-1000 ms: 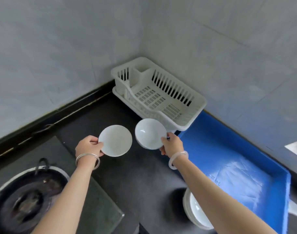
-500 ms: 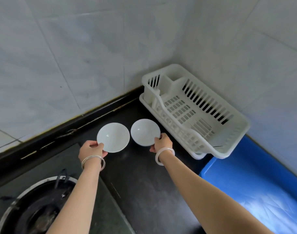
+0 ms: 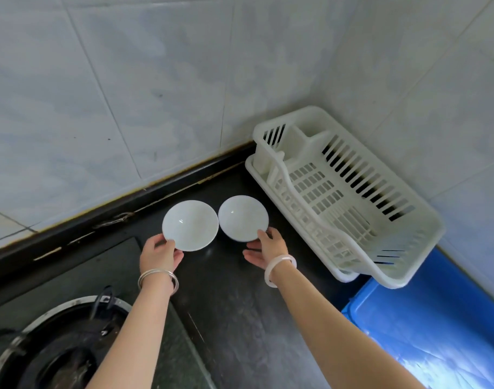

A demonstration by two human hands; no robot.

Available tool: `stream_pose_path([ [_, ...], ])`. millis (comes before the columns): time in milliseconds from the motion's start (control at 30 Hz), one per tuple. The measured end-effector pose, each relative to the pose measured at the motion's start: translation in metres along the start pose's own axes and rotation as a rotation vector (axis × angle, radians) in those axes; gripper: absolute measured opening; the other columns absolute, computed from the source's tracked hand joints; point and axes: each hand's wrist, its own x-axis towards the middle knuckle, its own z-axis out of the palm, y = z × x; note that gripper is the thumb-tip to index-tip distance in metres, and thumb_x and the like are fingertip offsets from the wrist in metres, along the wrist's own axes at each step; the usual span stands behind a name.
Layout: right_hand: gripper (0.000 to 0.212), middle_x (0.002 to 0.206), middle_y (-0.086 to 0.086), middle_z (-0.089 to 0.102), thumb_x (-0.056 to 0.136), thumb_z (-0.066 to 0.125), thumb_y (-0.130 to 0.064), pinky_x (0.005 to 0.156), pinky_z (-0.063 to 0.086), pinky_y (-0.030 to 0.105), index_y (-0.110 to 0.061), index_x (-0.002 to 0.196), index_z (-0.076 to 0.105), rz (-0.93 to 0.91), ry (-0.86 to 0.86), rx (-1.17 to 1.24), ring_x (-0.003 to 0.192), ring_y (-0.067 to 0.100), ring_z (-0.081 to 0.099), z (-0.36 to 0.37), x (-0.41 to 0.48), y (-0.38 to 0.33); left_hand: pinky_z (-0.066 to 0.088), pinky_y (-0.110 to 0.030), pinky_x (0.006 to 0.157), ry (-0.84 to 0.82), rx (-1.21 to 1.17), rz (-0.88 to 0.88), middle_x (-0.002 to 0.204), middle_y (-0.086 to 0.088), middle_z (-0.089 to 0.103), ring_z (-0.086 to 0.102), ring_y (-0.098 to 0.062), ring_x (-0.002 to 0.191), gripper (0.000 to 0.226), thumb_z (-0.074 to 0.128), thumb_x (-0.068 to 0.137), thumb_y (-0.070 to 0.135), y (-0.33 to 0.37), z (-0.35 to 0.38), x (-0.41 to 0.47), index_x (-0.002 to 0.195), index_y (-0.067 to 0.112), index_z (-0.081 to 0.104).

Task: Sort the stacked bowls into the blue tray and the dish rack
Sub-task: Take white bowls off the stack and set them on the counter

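Note:
Two small white bowls sit side by side above the dark counter, almost touching. My left hand (image 3: 159, 255) grips the left bowl (image 3: 190, 225) by its near rim. My right hand (image 3: 266, 248) pinches the near rim of the right bowl (image 3: 243, 218), palm turned up. The empty white dish rack (image 3: 344, 192) stands in the wall corner, just right of the right bowl. A corner of the blue tray (image 3: 436, 327) shows at the lower right, beside the rack.
A gas burner with a black pan support (image 3: 57, 346) sits at the lower left. The black counter (image 3: 234, 318) runs between the burner and the tray. Grey tiled walls (image 3: 155, 80) close off the back and right.
The view has swung left, so the rack and tray shifted right and the stacked bowls left the frame. Both hands carried their bowls closer together, left of the rack.

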Motion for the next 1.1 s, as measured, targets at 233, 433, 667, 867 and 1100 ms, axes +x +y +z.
stream_pose_path([
  [233,0.051,0.093,0.010,0.068,0.090,0.058,-0.008,0.063,0.061,0.030,-0.019,0.137,0.043,-0.003,-0.026,0.322,0.081,0.021,0.070,0.009,0.003,0.013,0.053,-0.035,0.083,-0.022,-0.256,-0.080,0.127,-0.005,0.051,0.055,-0.031,0.117,0.034,0.054,0.090,0.008,-0.011,0.005,-0.008,0.122,0.017,0.055],
  [433,0.048,0.101,0.015,0.066,0.091,0.055,-0.006,0.057,0.057,0.025,-0.015,0.137,0.043,-0.034,-0.019,0.283,0.079,0.020,0.068,0.032,0.020,-0.015,0.054,-0.034,0.077,0.053,-0.302,-0.099,0.131,-0.006,0.050,0.055,-0.033,0.117,0.035,0.055,0.089,0.005,-0.002,0.020,-0.002,0.122,0.017,0.056],
  [667,0.046,0.098,0.017,0.064,0.093,0.051,-0.005,0.075,0.055,0.032,-0.012,0.137,0.041,-0.067,-0.045,0.260,0.084,0.026,0.066,0.058,0.038,-0.041,0.055,-0.033,0.077,0.089,-0.368,-0.085,0.121,-0.003,0.049,0.052,-0.031,0.118,0.033,0.054,0.088,0.002,0.014,0.038,0.013,0.119,0.016,0.057],
  [867,0.045,0.111,0.024,0.063,0.093,0.050,-0.004,0.077,0.055,0.033,-0.010,0.137,0.040,-0.077,-0.070,0.250,0.088,0.029,0.065,0.071,0.046,-0.053,0.054,-0.039,0.086,0.095,-0.391,-0.095,0.134,-0.009,0.047,0.051,-0.030,0.120,0.034,0.053,0.089,0.002,0.024,0.044,0.022,0.121,0.015,0.056],
  [1100,0.045,0.114,0.021,0.064,0.094,0.050,-0.009,0.073,0.054,0.032,-0.012,0.138,0.039,-0.090,-0.073,0.176,0.083,0.025,0.065,0.073,0.048,-0.053,0.054,-0.037,0.085,0.111,-0.394,-0.097,0.132,-0.007,0.049,0.051,-0.028,0.118,0.033,0.054,0.089,0.004,0.020,0.045,0.025,0.120,0.016,0.056],
])
